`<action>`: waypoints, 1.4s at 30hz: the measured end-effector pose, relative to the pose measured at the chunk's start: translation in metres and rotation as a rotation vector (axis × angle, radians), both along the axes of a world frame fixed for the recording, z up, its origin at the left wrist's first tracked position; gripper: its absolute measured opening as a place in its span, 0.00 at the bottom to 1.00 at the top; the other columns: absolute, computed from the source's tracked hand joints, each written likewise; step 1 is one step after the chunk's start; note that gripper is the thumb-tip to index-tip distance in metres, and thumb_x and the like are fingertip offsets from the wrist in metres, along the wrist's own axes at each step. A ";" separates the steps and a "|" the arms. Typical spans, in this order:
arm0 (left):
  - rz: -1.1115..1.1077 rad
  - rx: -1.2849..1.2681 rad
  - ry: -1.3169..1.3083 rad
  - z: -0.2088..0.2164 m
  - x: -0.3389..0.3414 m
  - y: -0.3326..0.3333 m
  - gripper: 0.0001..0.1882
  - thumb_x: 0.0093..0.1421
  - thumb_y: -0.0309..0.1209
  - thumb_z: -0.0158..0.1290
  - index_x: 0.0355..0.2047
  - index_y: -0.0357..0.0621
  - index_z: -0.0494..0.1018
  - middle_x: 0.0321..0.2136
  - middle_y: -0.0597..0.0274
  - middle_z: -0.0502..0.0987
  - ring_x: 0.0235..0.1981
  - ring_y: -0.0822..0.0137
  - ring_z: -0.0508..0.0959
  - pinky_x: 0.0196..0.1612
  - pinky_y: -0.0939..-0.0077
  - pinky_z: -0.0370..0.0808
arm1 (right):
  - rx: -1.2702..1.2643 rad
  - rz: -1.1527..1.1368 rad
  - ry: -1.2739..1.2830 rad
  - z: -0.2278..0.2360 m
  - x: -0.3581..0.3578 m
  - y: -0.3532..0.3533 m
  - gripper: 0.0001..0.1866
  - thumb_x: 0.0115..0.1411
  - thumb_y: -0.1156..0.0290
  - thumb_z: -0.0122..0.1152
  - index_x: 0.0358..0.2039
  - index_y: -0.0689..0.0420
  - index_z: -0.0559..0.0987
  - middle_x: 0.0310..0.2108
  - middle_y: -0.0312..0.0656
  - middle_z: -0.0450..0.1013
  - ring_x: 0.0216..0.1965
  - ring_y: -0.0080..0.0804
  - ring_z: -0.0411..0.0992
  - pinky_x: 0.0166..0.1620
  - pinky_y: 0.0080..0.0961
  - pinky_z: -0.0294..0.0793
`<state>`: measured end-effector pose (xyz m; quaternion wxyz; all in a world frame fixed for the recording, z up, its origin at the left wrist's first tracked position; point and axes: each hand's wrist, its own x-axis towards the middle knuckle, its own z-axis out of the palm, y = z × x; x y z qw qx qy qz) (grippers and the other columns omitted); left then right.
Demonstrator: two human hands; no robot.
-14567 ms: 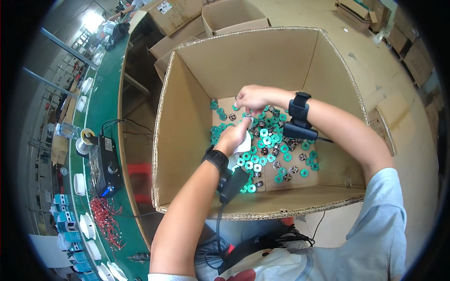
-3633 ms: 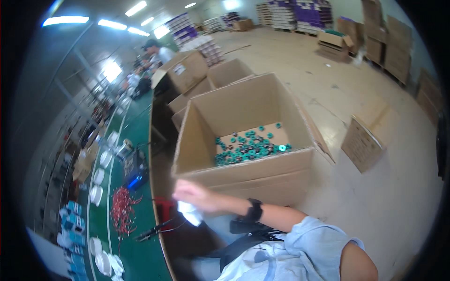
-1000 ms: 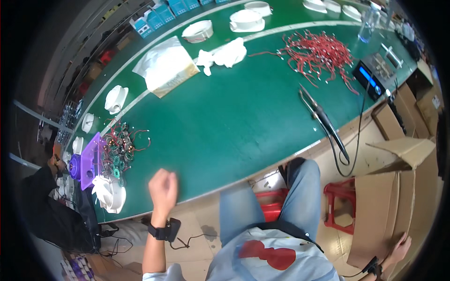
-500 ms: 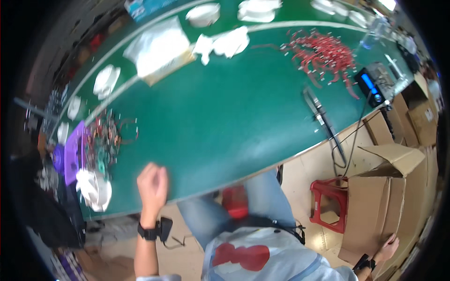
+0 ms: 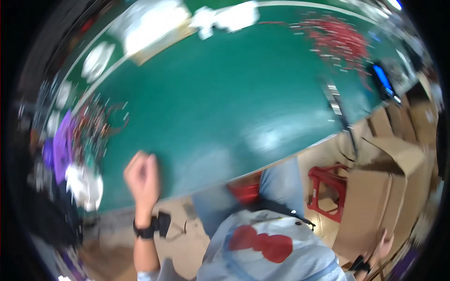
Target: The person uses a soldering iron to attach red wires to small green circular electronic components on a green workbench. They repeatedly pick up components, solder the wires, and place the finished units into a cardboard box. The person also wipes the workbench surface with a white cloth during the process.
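Note:
My left hand (image 5: 142, 180) rests on the near left edge of the green table (image 5: 211, 107), curled into a loose fist with nothing visible in it. To its left lies a white crumpled item (image 5: 86, 187). Beyond that is a pile of thin, mixed-colour wires (image 5: 91, 129) beside a purple bin (image 5: 62, 145). Down at the far right, my right hand (image 5: 384, 246) is at the side of an open cardboard box (image 5: 361, 206), its fingers against the cardboard and seemingly gripping it. Motion blur softens those fingers.
Red wires with white ends (image 5: 340, 40) are heaped at the back right, near a black device with a blue display (image 5: 383, 79). A dark, slim tool (image 5: 337, 105) lies toward the table's right edge. A red stool (image 5: 316, 192) stands beside the box. White bundles (image 5: 229, 18) lie at the back.
The view has swung, so the table's contents sit higher and spread outward in the picture. My left hand stays by the table edge, and my right hand stays at the box.

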<state>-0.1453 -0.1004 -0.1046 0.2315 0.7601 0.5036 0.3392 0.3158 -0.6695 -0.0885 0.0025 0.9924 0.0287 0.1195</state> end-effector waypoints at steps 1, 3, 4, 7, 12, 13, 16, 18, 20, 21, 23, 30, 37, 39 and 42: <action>-0.007 -0.015 -0.064 -0.003 0.000 0.002 0.14 0.57 0.23 0.47 0.16 0.36 0.58 0.15 0.66 0.56 0.18 0.75 0.56 0.20 0.78 0.51 | 0.208 0.184 -0.062 0.001 -0.002 0.006 0.23 0.55 0.56 0.60 0.41 0.65 0.74 0.32 0.47 0.75 0.34 0.39 0.73 0.40 0.27 0.71; -0.043 -0.019 -0.082 -0.005 -0.004 0.003 0.15 0.59 0.25 0.46 0.16 0.37 0.59 0.15 0.66 0.56 0.19 0.75 0.56 0.21 0.78 0.51 | 0.211 0.213 0.043 0.013 0.001 0.013 0.20 0.50 0.60 0.65 0.36 0.63 0.76 0.32 0.50 0.75 0.34 0.44 0.73 0.38 0.30 0.70; -0.069 -0.020 -0.137 -0.007 -0.005 0.002 0.15 0.59 0.24 0.44 0.16 0.37 0.57 0.16 0.66 0.56 0.19 0.75 0.55 0.22 0.79 0.51 | -0.019 0.230 0.012 0.019 0.005 0.015 0.22 0.47 0.58 0.66 0.35 0.63 0.76 0.30 0.52 0.74 0.34 0.48 0.72 0.38 0.33 0.70; -0.165 -0.022 -0.130 -0.014 -0.013 0.005 0.17 0.63 0.29 0.42 0.18 0.42 0.52 0.17 0.70 0.52 0.20 0.78 0.52 0.23 0.80 0.50 | 0.122 0.279 0.161 0.026 0.012 0.018 0.24 0.42 0.57 0.69 0.30 0.66 0.77 0.27 0.55 0.74 0.30 0.49 0.72 0.33 0.35 0.69; -0.105 -0.115 -0.249 -0.018 -0.020 0.009 0.17 0.63 0.29 0.42 0.18 0.41 0.53 0.18 0.69 0.52 0.20 0.77 0.53 0.23 0.80 0.51 | 0.193 0.375 0.269 0.032 0.016 0.017 0.21 0.37 0.68 0.71 0.30 0.67 0.77 0.22 0.54 0.74 0.23 0.43 0.73 0.31 0.32 0.71; -0.123 0.008 -0.206 -0.015 -0.016 0.007 0.16 0.63 0.29 0.42 0.18 0.40 0.53 0.18 0.68 0.53 0.21 0.76 0.54 0.23 0.80 0.52 | 0.198 0.354 0.319 0.032 0.015 0.016 0.20 0.37 0.68 0.70 0.30 0.67 0.77 0.22 0.54 0.73 0.23 0.43 0.73 0.31 0.31 0.71; -0.173 0.285 -0.144 0.001 0.012 -0.016 0.15 0.61 0.26 0.41 0.19 0.38 0.54 0.18 0.66 0.54 0.21 0.74 0.55 0.24 0.79 0.54 | 0.200 0.265 0.432 0.036 0.019 0.015 0.19 0.37 0.71 0.69 0.31 0.67 0.76 0.25 0.56 0.73 0.28 0.44 0.74 0.35 0.31 0.72; -0.232 0.343 -0.131 0.014 0.038 -0.049 0.13 0.60 0.25 0.41 0.19 0.37 0.55 0.19 0.64 0.55 0.22 0.73 0.56 0.25 0.78 0.55 | 0.182 0.346 0.422 0.037 0.021 0.016 0.19 0.37 0.72 0.68 0.31 0.67 0.76 0.26 0.57 0.73 0.29 0.45 0.74 0.35 0.32 0.71; -0.398 0.190 -0.244 0.021 0.078 -0.087 0.12 0.56 0.25 0.46 0.17 0.37 0.59 0.17 0.63 0.60 0.20 0.70 0.60 0.24 0.76 0.57 | 0.215 0.378 0.455 0.038 0.022 0.017 0.19 0.38 0.71 0.67 0.31 0.68 0.76 0.25 0.58 0.73 0.28 0.47 0.73 0.35 0.33 0.71; -0.497 0.011 -0.234 0.022 0.099 -0.109 0.08 0.53 0.26 0.49 0.19 0.36 0.65 0.19 0.59 0.65 0.22 0.66 0.66 0.26 0.74 0.63 | 0.213 0.426 0.437 0.038 0.023 0.019 0.19 0.39 0.70 0.67 0.30 0.68 0.76 0.25 0.58 0.72 0.28 0.47 0.73 0.35 0.33 0.71; -0.912 -0.499 -0.216 0.019 0.154 -0.144 0.04 0.53 0.25 0.51 0.28 0.37 0.71 0.27 0.58 0.71 0.30 0.68 0.72 0.34 0.78 0.68 | 0.212 0.464 0.426 0.041 0.021 0.020 0.19 0.41 0.67 0.67 0.30 0.68 0.76 0.24 0.58 0.72 0.28 0.48 0.73 0.35 0.33 0.71; -1.082 -1.547 -0.200 0.008 0.329 -0.271 0.33 0.56 0.40 0.56 0.55 0.37 0.56 0.47 0.58 0.66 0.46 0.66 0.70 0.49 0.70 0.70 | 0.146 0.302 0.391 0.076 0.008 0.005 0.17 0.53 0.63 0.58 0.29 0.68 0.76 0.20 0.48 0.72 0.23 0.31 0.71 0.30 0.25 0.69; -0.937 -1.779 -0.157 0.016 0.436 -0.383 0.54 0.43 0.51 0.63 0.58 0.34 0.45 0.60 0.45 0.49 0.59 0.45 0.52 0.54 0.39 0.57 | 0.023 -0.173 0.083 0.141 0.034 -0.129 0.32 0.50 0.42 0.54 0.14 0.63 0.74 0.14 0.45 0.71 0.20 0.37 0.73 0.29 0.30 0.71; -0.998 -1.771 -0.169 0.010 0.467 -0.395 0.64 0.38 0.54 0.66 0.58 0.28 0.35 0.58 0.39 0.48 0.58 0.44 0.54 0.53 0.31 0.53 | 0.047 -0.437 0.144 0.123 0.035 -0.180 0.38 0.43 0.32 0.53 0.12 0.62 0.72 0.10 0.45 0.69 0.16 0.38 0.72 0.26 0.30 0.72; -0.859 -1.802 -0.201 0.002 0.497 -0.413 0.47 0.43 0.47 0.62 0.57 0.37 0.53 0.60 0.46 0.51 0.59 0.44 0.55 0.54 0.29 0.50 | 0.625 -0.528 0.429 0.056 0.026 -0.239 0.44 0.42 0.31 0.55 0.40 0.65 0.76 0.21 0.48 0.74 0.17 0.35 0.72 0.24 0.30 0.74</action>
